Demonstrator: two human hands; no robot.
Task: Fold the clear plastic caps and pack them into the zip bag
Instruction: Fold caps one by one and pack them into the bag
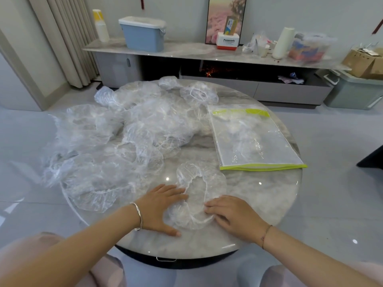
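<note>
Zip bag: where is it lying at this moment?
In the head view the zip bag lies flat on the right side of the round table, just right of the pile of clear caps and beyond the right hand.

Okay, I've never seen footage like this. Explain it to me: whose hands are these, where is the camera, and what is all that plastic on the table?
There is no machine here: a person is working with two bare hands. The single picture comes from a wide-angle camera worn on the person's head, looking forward and down, which is why the arms reach in from the bottom edge. On the round marble table lies a loose pile of clear plastic caps with elastic rims, to the left and further back. One cap lies apart, nearest the person. The left hand and the right hand both rest on it, pressing it flat. Neither hand lifts or pinches anything. To the right lies a clear zip bag with lime-green edges, flat on the table and apart from the hands.
</note>
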